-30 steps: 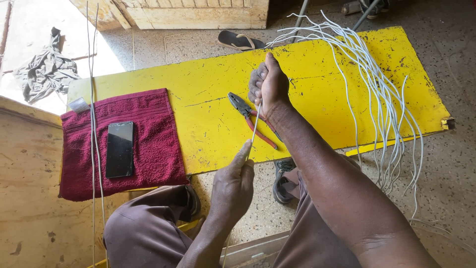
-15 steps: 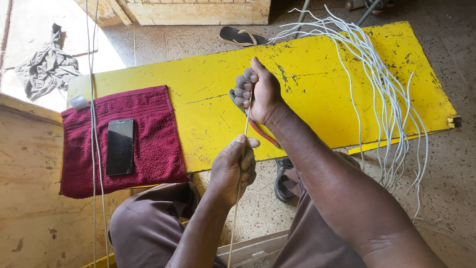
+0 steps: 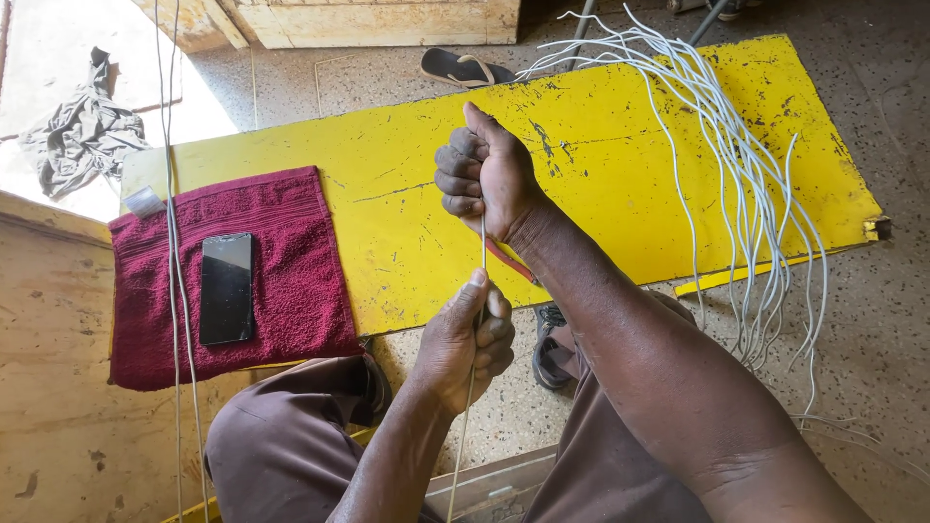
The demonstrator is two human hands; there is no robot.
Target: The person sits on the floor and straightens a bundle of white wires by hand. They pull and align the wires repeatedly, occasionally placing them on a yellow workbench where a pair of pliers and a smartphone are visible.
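Fingers of the right hand (image 3: pixel 484 174) clench the thin pale wire (image 3: pixel 481 247) above the scuffed yellow board (image 3: pixel 620 174); the left hand (image 3: pixel 465 339) pinches it below, near the board's front edge. Bare board lies between the maroon towel (image 3: pixel 291 281) and the loose white wires (image 3: pixel 746 194).

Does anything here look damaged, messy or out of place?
A few things. The yellow board is scratched and its paint chipped. White wires sprawl loosely over its far end onto the floor. A single sandal lies beyond it, and a crumpled grey cloth sits on the ground nearby.
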